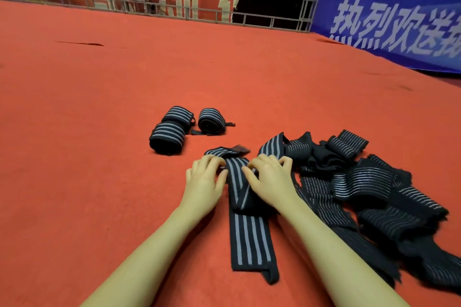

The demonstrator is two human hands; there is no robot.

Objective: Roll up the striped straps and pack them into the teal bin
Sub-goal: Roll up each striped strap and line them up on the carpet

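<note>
Black strap (pixel 245 239): woven elastic with grey stripes, lying flat on the carpet between the forearms, its far end doubled over under the fingers.
Handling: looks soft, light and limp; likely to spring loose unless the roll is kept tight, so take it at the folded end, across the full width.
Left hand (pixel 205 179): fingers curled, pinching the strap's left edge at the fold.
Right hand (pixel 270 179): fingers curled, pressing and pinching the right edge of the same fold.
Pile (pixel 374 192): loose straps tangled just right of the hands, finer grey lines, frayed-looking edges.
Carpet (pixel 99 132): red, short matte nap; should give friction for rolling.
Rolls (pixel 185 127): three finished cylinders beyond the hands, two touching, one just beside, thin black loops trailing.
Bin: not in view.
Banners (pixel 389 20): red and blue cloth on a metal truss at the far edge.
</note>
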